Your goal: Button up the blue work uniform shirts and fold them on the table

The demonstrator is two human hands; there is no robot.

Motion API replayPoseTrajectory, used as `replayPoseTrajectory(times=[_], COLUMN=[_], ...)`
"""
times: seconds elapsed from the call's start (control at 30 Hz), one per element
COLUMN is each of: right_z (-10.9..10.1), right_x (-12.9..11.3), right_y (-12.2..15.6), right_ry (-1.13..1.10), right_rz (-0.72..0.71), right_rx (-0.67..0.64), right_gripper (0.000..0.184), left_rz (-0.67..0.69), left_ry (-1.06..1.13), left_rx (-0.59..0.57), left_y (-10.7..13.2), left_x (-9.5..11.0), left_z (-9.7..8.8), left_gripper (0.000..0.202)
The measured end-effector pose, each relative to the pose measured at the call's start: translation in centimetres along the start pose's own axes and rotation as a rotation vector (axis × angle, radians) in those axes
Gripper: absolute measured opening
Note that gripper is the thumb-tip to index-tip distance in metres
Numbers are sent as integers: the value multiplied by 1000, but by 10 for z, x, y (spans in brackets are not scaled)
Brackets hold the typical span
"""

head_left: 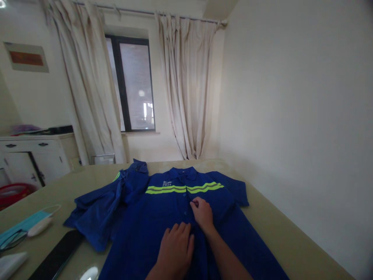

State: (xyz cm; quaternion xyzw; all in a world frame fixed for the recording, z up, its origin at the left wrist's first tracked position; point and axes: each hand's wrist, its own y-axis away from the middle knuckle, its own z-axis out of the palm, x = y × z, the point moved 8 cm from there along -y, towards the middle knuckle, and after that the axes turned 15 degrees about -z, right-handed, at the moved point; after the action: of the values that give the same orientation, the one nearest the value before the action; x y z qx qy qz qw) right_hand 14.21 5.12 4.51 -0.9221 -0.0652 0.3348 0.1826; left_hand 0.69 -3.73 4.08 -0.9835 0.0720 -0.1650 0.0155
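Observation:
A blue work shirt with yellow-green reflective stripes lies front up on a beige table, collar away from me. My left hand lies flat on the shirt's front near the button line, fingers together and stretched out. My right hand is further up, its fingers curled in a pinch at the button placket just below the stripes. A second blue garment lies bunched against the shirt's left side.
At the table's left edge lie a light blue face mask, a small white object and a black phone. A white cabinet and a red basin stand beyond. A curtained window is behind; a wall is at right.

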Motion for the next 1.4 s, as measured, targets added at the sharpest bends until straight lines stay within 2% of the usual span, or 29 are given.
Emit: replayPoseTrajectory(times=[0.07,0.13,0.27,0.43,0.5,0.57,0.7,0.83,1.03,1.17,1.3,1.4], right_z=[0,-3,-10,-17,-12,-5,4,2,1,2,2,4], right_x=[6,8,5,-1,-5,-5,-2,-6,-15,-10,-5,-6], right_y=[-1,-3,-7,-1,3,7,7,7,16,12,4,4], right_ry=[-52,-106,-129,114,219,270,247,149,243,219,-23,-52], right_rz=[-20,-60,-144,-34,6,44,60,25,-4,0,-31,-68], right_rx=[16,46,95,16,-80,-183,-235,-228,-315,-255,-130,-104], right_gripper=[14,19,23,16,32,37,20,21,17,10,12,12], left_rz=[-122,-198,-180,-134,-147,-162,-184,-217,-202,-181,-171,-147], left_ry=[11,22,102,176,203,250,335,344,357,369,341,289], left_rx=[28,32,47,27,-15,-66,-101,-87,-35,-31,-26,-14], left_y=[-26,-51,-76,-79,-81,-85,-91,-91,-84,-85,-85,-83], left_x=[-2,-5,-11,-20,-24,-28,-34,-37,-33,-32,-30,-27], left_z=[-9,-11,-1,2,3,6,12,13,6,5,5,4], left_gripper=[44,37,21,12,11,11,9,6,9,9,7,8])
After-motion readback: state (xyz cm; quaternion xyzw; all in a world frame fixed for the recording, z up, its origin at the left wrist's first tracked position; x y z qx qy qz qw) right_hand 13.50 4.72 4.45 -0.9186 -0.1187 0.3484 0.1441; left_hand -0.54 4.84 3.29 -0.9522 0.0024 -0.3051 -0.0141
